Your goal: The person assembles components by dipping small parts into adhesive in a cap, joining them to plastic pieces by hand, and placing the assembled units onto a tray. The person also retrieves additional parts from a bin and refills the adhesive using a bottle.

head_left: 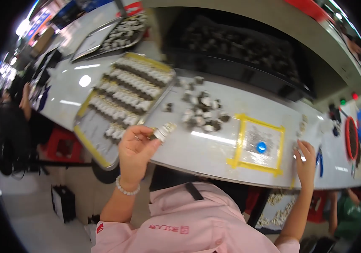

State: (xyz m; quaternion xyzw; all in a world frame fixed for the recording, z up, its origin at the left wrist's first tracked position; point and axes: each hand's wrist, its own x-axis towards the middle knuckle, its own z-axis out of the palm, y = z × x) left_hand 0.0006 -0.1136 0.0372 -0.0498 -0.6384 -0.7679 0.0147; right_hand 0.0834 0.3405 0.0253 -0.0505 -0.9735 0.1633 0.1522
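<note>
My left hand [135,148], with a beaded bracelet at the wrist, pinches a small white-and-dark ribbed part [164,132] between thumb and fingers, above the table's front edge. To its left and beyond lies a metal tray [92,148] edged with yellow tape, bearing rows of similar small parts [123,86]. A loose pile of these parts [201,110] sits on the table ahead. On the far right, my right hand [304,160] is at the table surface with its fingers curled; whatever they hold is too small to make out. Small pale pieces [303,122] lie just beyond it.
Between the hands, yellow tape frames a clear sheet [252,145] with a blue round cap [261,147] on it. Blue-handled pliers [320,163] lie right of my right hand. A dark bin of parts [239,55] stands behind. Another person [14,122] sits at left.
</note>
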